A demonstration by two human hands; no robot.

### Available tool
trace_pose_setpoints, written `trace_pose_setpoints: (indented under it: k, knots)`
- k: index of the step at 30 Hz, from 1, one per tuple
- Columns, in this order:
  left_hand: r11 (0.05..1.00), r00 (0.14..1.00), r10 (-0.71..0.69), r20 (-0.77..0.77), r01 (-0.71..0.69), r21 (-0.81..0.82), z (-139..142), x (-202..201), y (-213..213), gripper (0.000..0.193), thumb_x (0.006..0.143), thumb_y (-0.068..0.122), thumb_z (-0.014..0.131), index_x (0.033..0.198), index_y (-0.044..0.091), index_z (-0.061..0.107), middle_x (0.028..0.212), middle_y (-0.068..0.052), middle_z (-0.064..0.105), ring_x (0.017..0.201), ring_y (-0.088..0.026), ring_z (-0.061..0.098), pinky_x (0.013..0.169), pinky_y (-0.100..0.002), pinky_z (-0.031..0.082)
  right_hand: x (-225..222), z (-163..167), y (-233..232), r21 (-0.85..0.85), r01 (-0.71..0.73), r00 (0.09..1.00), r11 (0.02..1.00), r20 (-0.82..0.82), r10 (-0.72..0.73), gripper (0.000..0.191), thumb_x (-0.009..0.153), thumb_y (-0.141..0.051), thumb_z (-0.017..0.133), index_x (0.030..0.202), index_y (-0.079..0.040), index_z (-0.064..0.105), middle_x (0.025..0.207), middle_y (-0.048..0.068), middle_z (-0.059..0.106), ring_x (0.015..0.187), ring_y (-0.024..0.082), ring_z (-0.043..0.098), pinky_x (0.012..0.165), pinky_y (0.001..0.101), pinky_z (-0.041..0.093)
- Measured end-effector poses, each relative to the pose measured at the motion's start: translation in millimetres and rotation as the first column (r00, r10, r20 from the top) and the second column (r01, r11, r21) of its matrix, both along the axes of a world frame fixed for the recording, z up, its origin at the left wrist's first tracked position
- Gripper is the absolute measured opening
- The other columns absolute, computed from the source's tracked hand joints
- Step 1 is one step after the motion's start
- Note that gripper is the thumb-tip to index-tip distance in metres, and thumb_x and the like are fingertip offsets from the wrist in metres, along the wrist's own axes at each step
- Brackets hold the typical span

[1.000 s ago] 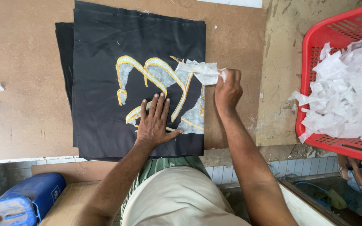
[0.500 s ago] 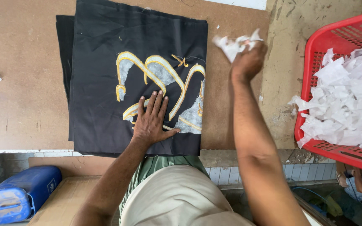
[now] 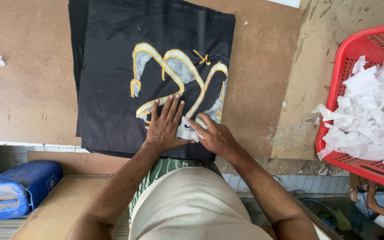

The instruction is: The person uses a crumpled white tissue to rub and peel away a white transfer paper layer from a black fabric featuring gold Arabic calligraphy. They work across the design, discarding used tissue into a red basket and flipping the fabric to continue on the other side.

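The black cloth [image 3: 112, 89] with gold stitching [image 3: 174, 66] lies flat on the brown surface [image 3: 27, 89]. The left hand [image 3: 165, 126] presses it down, fingers spread wide. The right hand [image 3: 214, 135] pinches a bit of white backing paper [image 3: 192, 131]. A hard tug could rip the stitching or slide the cloth. A red basket [image 3: 347, 58] of paper scraps sits well apart.

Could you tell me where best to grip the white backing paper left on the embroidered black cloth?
Probably at its loose lower edge, where the right hand pinches the backing paper, coming from below; the left hand pressed flat pins the cloth.
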State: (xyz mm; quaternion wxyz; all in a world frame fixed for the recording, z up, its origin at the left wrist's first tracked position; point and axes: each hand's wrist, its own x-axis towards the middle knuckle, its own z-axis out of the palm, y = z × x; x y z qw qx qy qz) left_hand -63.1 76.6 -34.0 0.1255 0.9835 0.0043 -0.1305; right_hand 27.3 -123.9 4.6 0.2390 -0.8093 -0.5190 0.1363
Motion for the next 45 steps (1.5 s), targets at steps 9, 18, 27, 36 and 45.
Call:
trace_pose_setpoints:
  k: [9, 18, 27, 36, 45]
  knots:
    - [1.0, 1.0, -0.015, -0.021, 0.016, 0.017, 1.0, -12.0, 10.8, 0.138, 0.063, 0.1, 0.048, 0.159, 0.004, 0.025, 0.167, -0.016, 0.02, 0.156, -0.028, 0.011, 0.123, -0.06, 0.002, -9.5, -29.6, 1.2, -0.07, -0.099, 0.992, 0.993, 0.067, 0.104, 0.01, 0.091, -0.011, 0.07, 0.096, -0.007, 0.061, 0.099, 0.009, 0.054, 0.09, 0.024, 0.069, 0.071, 0.0358, 0.058]
    - [1.0, 1.0, 0.004, 0.029, -0.004, 0.007, -3.2, -31.5, 15.5, 0.136, 0.064, 0.101, 0.045, 0.158, 0.004, 0.029, 0.167, -0.016, 0.02, 0.156, -0.028, 0.011, 0.123, -0.061, 0.003, -23.8, -26.1, 20.6, -0.239, -0.087, 0.996, 0.967, 0.009, 0.092, 0.014, 0.089, -0.017, 0.07, 0.096, -0.005, 0.067, 0.095, 0.012, 0.056, 0.077, 0.023, 0.07, 0.06, 0.037, 0.057]
    - [1.0, 0.999, 0.007, 0.05, -0.007, -0.006, 21.4, -20.3, 19.8, 0.138, 0.061, 0.102, 0.045, 0.158, 0.005, 0.029, 0.166, -0.015, 0.02, 0.155, -0.028, 0.011, 0.123, -0.06, 0.003, 48.6, -7.8, -72.1, -0.396, 0.568, 0.823, 0.722, 0.246, -0.512, 0.018, 0.099, -0.009, 0.07, 0.111, -0.002, 0.059, 0.115, 0.014, 0.062, 0.089, 0.024, 0.07, 0.069, 0.0326, 0.06]
    - [0.995, 0.993, 0.091, 0.07, -0.088, -0.046, 27.6, -0.2, 3.8, 0.13, 0.067, 0.096, 0.055, 0.159, 0.007, 0.033, 0.167, -0.015, 0.022, 0.156, -0.029, 0.014, 0.122, -0.068, 0.004, 18.4, -5.0, -6.3, -0.101, 0.073, 0.997, 0.992, 0.04, -0.069, 0.05, 0.077, -0.01, 0.08, 0.123, -0.009, 0.061, 0.126, 0.014, 0.065, 0.098, 0.033, 0.073, 0.079, 0.0394, 0.061]
    - [0.996, 0.995, 0.08, 0.056, -0.078, -0.042, 23.5, 8.3, 5.5, 0.132, 0.064, 0.098, 0.048, 0.159, 0.008, 0.028, 0.167, -0.013, 0.02, 0.155, -0.028, 0.012, 0.12, -0.068, 0.003, 131.3, 3.1, -117.3, -0.438, 0.61, 0.79, 0.66, 0.272, -0.55, 0.025, 0.089, -0.01, 0.077, 0.111, -0.008, 0.068, 0.112, 0.014, 0.072, 0.098, 0.027, 0.072, 0.084, 0.0421, 0.059]
